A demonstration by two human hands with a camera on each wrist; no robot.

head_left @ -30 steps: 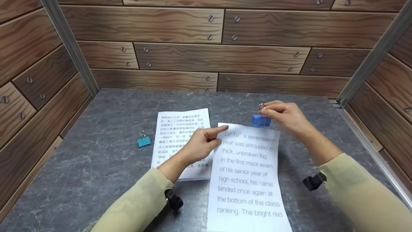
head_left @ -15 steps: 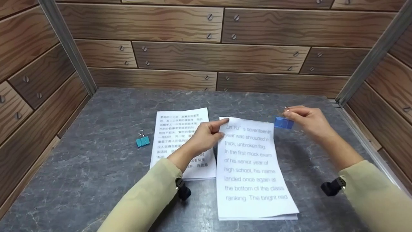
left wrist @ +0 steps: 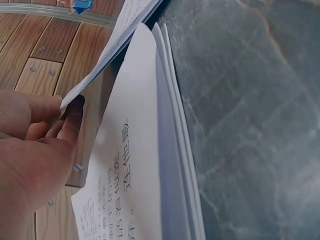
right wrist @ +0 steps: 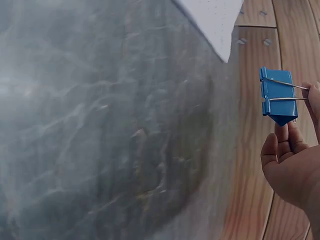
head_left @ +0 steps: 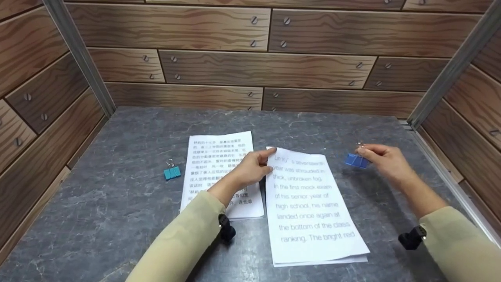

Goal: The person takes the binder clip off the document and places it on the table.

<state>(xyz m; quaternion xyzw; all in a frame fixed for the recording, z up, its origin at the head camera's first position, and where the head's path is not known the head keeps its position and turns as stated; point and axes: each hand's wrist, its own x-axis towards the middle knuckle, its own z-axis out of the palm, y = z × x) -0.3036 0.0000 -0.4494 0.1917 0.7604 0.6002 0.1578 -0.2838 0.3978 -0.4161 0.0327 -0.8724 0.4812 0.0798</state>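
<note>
My left hand (head_left: 252,168) pinches the upper left corner of a stack of sheets with English text (head_left: 307,203); that end is lifted and the near end lies on the table. In the left wrist view the thumb and fingers (left wrist: 70,122) have the paper edge between them. Off to the right of the stack, my right hand (head_left: 385,160) holds a blue binder clip (head_left: 356,160) by its wire handles, apart from the paper. The right wrist view shows the clip (right wrist: 280,94) with its handles between thumb and fingers.
A second stack with Chinese text (head_left: 219,156) lies left of the English one, partly under my left forearm. Further left sits a teal binder clip (head_left: 172,172) on the grey marbled table (head_left: 117,203). Wood-patterned walls (head_left: 219,70) enclose the back and sides.
My right hand has moved right and slightly down with the blue binder clip, away from the paper's top edge. The English stack's near end has come down onto the table, still pinched at its corner.
</note>
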